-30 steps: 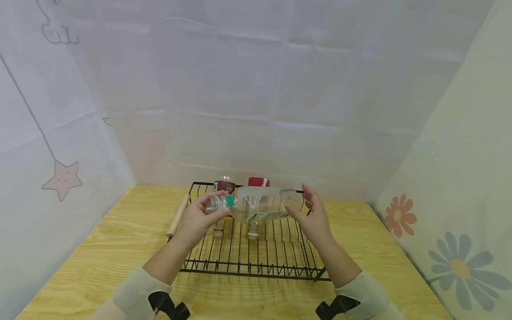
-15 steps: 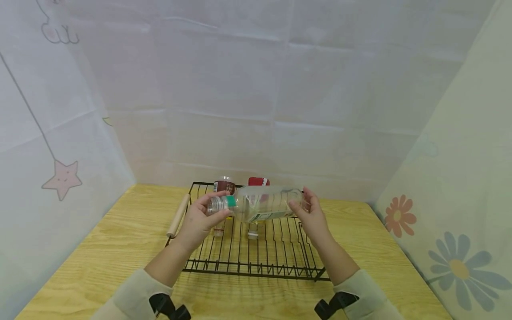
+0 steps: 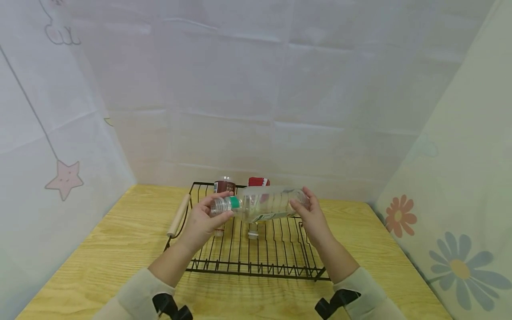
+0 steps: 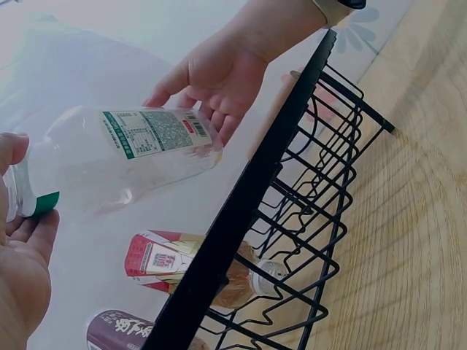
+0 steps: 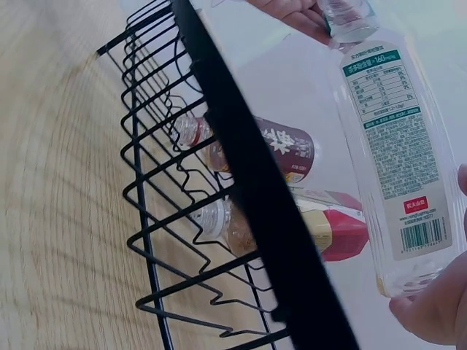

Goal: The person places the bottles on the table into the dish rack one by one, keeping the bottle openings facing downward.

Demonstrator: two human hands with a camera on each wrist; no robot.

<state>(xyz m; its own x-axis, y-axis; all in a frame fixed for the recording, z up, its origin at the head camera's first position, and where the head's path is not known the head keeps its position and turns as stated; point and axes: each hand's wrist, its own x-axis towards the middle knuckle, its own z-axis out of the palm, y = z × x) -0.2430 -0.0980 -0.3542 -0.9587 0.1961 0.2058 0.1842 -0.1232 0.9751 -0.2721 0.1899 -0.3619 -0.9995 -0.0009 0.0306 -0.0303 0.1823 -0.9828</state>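
Observation:
A clear plastic bottle (image 3: 266, 205) with a green-and-white label lies nearly level above a black wire rack (image 3: 256, 274). My left hand (image 3: 202, 224) pinches its neck, beside a green band, between thumb and fingers. At the other end, my right hand (image 3: 316, 222) grips the base, thumb on the near side. The right wrist view shows the printed label (image 5: 398, 149) facing that camera. Beneath, a maroon-labelled bottle (image 3: 225, 186) and a red-labelled bottle (image 3: 258, 182) stand neck down in the rack, partly hidden by the held bottle in the head view.
A wooden handle (image 3: 179, 216) runs along the rack's left side. The rack stands on a wood-grain table (image 3: 120, 235). Pale cloth walls (image 3: 256, 89) with printed stars and flowers rise behind and at both sides.
The right hand's fingers have come in around the bottle's base, where they were spread wider. My left hand and the bottle's neck have shifted slightly right.

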